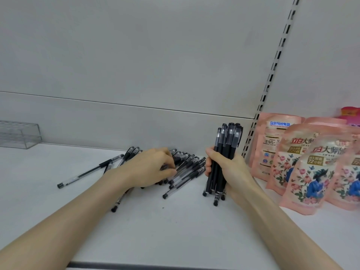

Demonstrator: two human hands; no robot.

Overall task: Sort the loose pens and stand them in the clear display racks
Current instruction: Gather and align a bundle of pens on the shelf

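A pile of loose black-and-clear pens lies on the white shelf near the back wall. My left hand rests on the pile, its fingers curled around a few of the pens. My right hand is closed around a bundle of matte black pens held upright, their lower ends touching the shelf. One pen lies apart at the left. A clear display rack stands at the far left against the wall, with no pens visible in it.
Several pink pouches with flower prints stand on the shelf at the right, close to my right hand. A slotted metal upright runs up the back wall. The shelf's front edge is at the bottom.
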